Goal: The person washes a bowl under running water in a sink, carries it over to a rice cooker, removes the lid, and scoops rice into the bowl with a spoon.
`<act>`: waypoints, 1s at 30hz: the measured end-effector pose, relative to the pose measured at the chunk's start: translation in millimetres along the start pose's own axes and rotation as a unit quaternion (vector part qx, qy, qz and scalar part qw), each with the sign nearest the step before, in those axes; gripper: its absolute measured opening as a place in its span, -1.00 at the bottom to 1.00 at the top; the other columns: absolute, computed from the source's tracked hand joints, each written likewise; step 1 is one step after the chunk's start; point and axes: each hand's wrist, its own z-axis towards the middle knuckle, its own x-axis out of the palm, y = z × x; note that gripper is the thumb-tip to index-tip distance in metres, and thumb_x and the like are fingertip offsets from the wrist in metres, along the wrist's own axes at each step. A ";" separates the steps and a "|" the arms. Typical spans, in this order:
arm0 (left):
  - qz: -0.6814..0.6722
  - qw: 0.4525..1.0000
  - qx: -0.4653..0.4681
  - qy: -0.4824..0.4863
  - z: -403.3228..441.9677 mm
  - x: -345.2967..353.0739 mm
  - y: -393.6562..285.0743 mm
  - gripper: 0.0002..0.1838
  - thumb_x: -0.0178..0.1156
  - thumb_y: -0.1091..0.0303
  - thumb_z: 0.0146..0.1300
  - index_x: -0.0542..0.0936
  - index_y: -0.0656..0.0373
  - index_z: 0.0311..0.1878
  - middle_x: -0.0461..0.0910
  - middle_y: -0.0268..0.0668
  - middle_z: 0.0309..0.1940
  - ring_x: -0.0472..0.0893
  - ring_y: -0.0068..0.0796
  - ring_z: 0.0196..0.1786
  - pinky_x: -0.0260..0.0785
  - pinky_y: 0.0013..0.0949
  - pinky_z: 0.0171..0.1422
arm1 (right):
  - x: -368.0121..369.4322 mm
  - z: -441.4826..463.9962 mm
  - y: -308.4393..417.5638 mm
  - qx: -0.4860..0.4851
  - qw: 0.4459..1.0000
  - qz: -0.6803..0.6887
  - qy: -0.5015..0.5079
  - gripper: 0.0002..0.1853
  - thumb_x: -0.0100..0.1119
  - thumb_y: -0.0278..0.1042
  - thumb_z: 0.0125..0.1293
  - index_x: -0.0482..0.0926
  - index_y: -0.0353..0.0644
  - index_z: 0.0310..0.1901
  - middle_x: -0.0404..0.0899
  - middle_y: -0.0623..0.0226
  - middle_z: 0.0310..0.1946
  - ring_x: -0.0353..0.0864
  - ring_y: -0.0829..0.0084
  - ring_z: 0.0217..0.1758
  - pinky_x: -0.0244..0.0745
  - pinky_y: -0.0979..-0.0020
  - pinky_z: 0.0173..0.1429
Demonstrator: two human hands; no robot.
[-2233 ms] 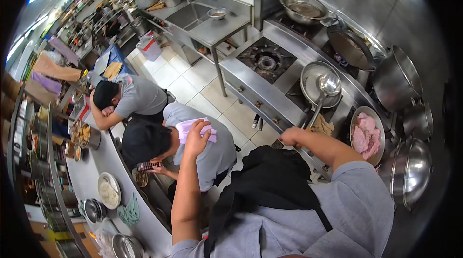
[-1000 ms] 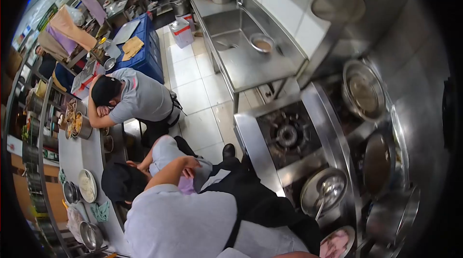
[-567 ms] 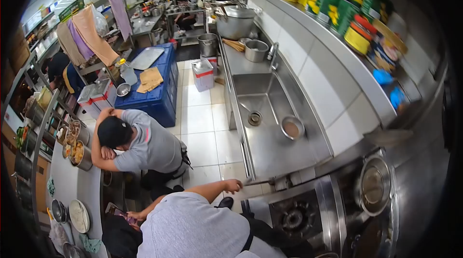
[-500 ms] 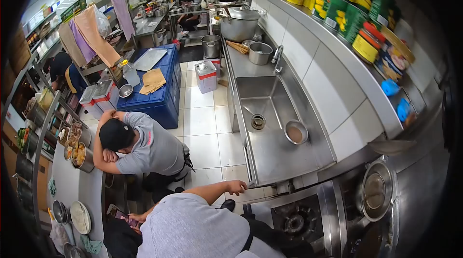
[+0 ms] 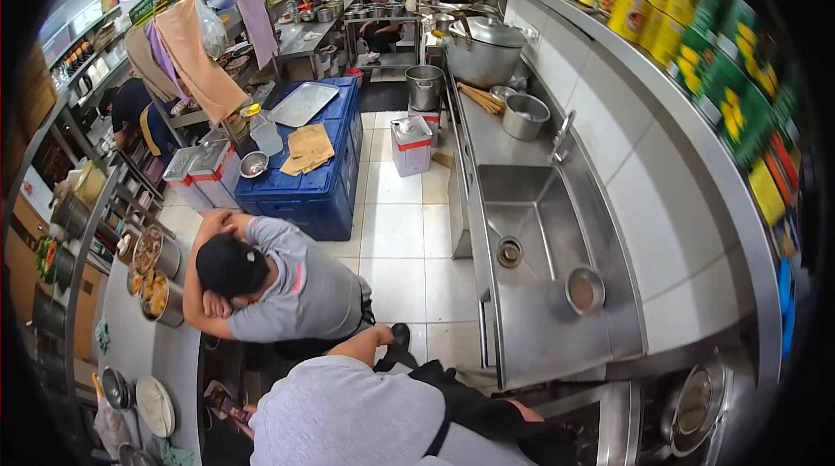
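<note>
Neither of my hands shows in the head view. Right below me a co-worker in a grey shirt point(image 5: 348, 405) is bent over, with a phone point(image 5: 224, 403) held at the lower left. One forearm of theirs point(image 5: 370, 342) is bent close to dark clothing point(image 5: 452, 396). A small patch of skin point(image 5: 526, 412) appears past that clothing; whose it is I cannot tell. Another person in a grey shirt and black cap point(image 5: 300, 283) leans on the left counter, head resting on folded arms. A steel bowl point(image 5: 584, 273) holding brownish liquid sits beside the sink point(image 5: 567, 222).
Steel pots of food point(image 5: 165, 314) and a pale plate point(image 5: 155, 407) stand on the left counter. A blue cooler box point(image 5: 304, 205) is ahead, with tiled floor point(image 5: 393, 231) beside it. At lower right is a stove point(image 5: 591, 414); cans point(image 5: 731, 109) line the upper shelf.
The surroundings have shifted rightward in my view. The co-worker below me has drawn a stretched arm back from beside the steel counter, and their dark clothing now rises higher.
</note>
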 end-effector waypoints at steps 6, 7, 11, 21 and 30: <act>-0.333 0.901 -0.264 -0.084 -35.4 -42.4 162.2 -0.59 0.05 0.29 0.15 0.68 0.18 0.03 0.65 -0.05 0.04 0.63 -0.08 0.11 0.45 -0.16 0.23 | -52.4 149.5 134.9 -0.023 0.998 -0.038 0.052 -0.53 0.16 -0.32 0.35 0.42 -0.14 0.29 0.70 0.15 -0.13 0.68 0.29 -0.05 0.53 0.31 0.05; -0.416 0.843 -0.309 -0.142 -65.1 -81.5 170.9 -0.60 0.06 0.30 0.13 0.69 0.16 0.01 0.66 -0.05 0.02 0.63 -0.07 0.09 0.46 -0.16 0.22 | -60.5 174.3 158.5 -0.028 0.997 -0.044 0.063 -0.52 0.16 -0.31 0.35 0.42 -0.14 0.29 0.70 0.15 -0.13 0.68 0.29 -0.05 0.53 0.31 0.05; -0.543 0.701 -0.354 -0.298 -122.3 -92.5 246.4 -0.63 0.11 0.31 0.09 0.70 0.12 -0.03 0.67 -0.03 -0.01 0.63 -0.07 0.09 0.46 -0.18 0.21 | -103.2 247.3 238.3 -0.043 0.995 -0.072 0.061 -0.52 0.17 -0.30 0.35 0.43 -0.14 0.29 0.70 0.14 -0.13 0.68 0.28 -0.05 0.53 0.31 0.05; -0.558 0.668 -0.421 -0.255 -121.5 7.7 347.6 -0.61 0.13 0.19 0.07 0.71 0.24 -0.14 0.69 0.01 -0.11 0.68 -0.04 -0.03 0.52 -0.10 0.10 | -202.9 390.0 347.6 -0.002 1.000 -0.018 0.019 -0.58 0.17 -0.45 0.36 0.46 -0.22 0.24 0.69 0.17 -0.10 0.68 0.32 -0.06 0.53 0.36 0.10; -0.564 0.706 -0.390 -0.179 -162.0 34.8 489.3 -0.56 0.14 0.15 0.18 0.65 0.16 0.07 0.69 -0.06 -0.06 0.67 -0.02 0.01 0.59 -0.01 -0.11 | -341.8 636.5 494.7 -0.011 0.983 -0.180 0.037 -0.54 0.15 -0.24 0.38 0.46 -0.10 0.29 0.68 0.12 -0.07 0.68 0.21 -0.07 0.55 0.28 0.06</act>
